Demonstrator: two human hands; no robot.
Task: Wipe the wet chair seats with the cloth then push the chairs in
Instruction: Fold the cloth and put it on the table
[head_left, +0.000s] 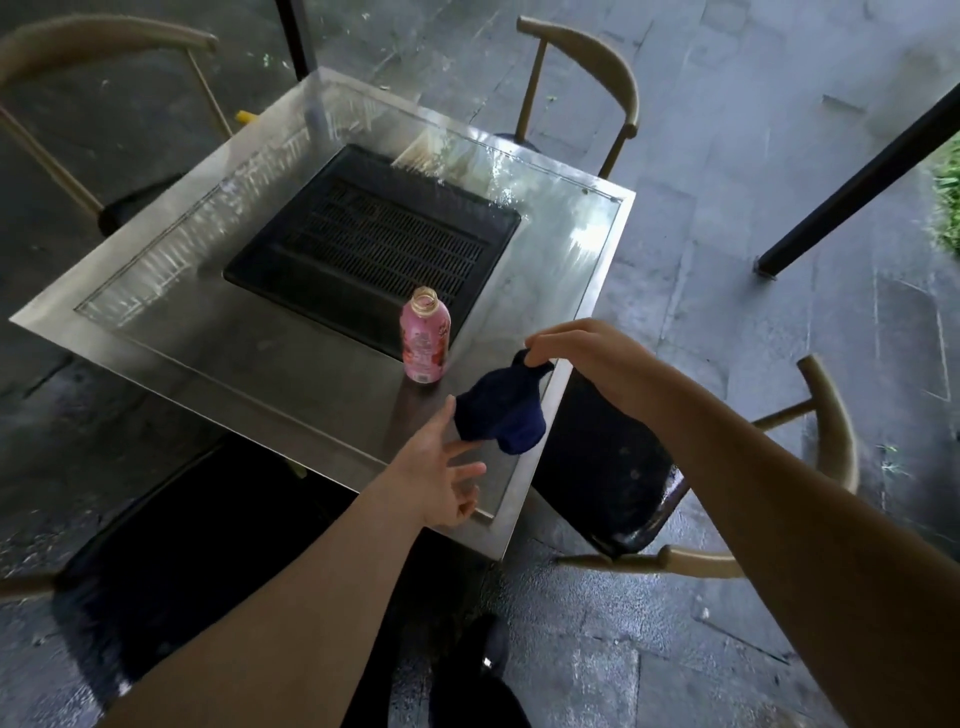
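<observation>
Head view: pink bottle (423, 340) stands beside cloth (501, 413).

A single wide-angle camera worn on the person's head looks forward and steeply down from standing height, so straight edges bow toward the frame's borders. It stands at the near corner of the square, metal-framed, glass-topped table (587, 291), whose corner points toward the lens. Both bare forearms enter from the bottom edge and reach up into the middle. The wet grey stone-paved floor (727, 182) fills the surroundings, and the person's own dark shoe (491, 644) shows almost straight below, near the bottom edge.
</observation>
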